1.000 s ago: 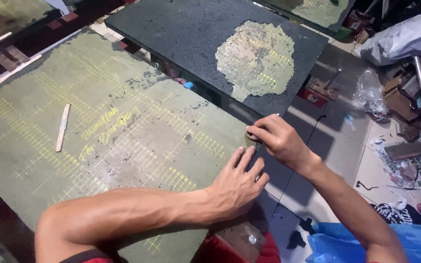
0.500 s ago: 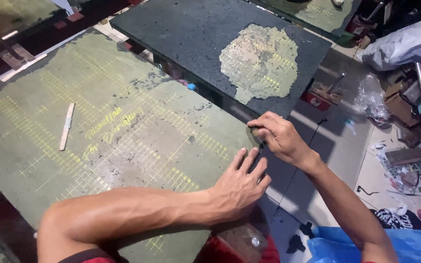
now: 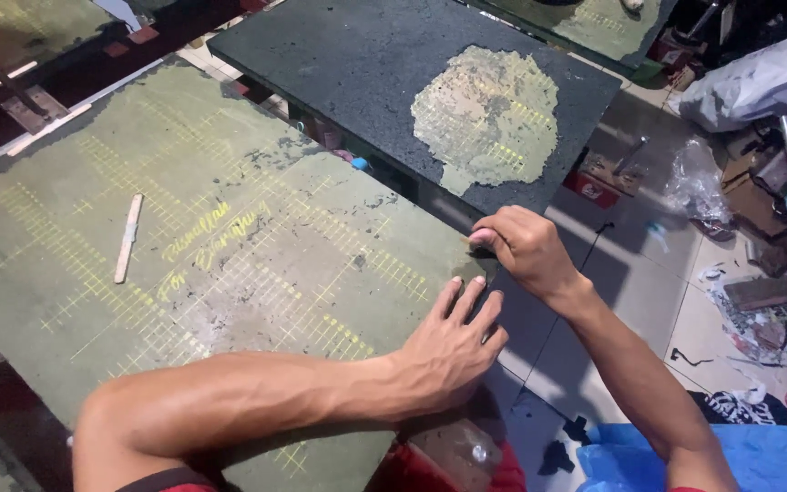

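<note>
Right hand (image 3: 523, 251) grip pinches shut at the corner of the flat green gridded board (image 3: 229, 264); left hand (image 3: 453, 342) lies open, pressing this board; I cannot tell what is pinched.

Both forearms bare, no gloves, watch or rings visible. Left hand (image 3: 448, 351) and right hand (image 3: 526, 248) uncovered. Sliver of red sleeve edged in black at the left upper arm.

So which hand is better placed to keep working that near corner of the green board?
Right, probably. The right hand is pinched at the corner of the green gridded board, while the left hand lies flat on it, bracing.
</note>
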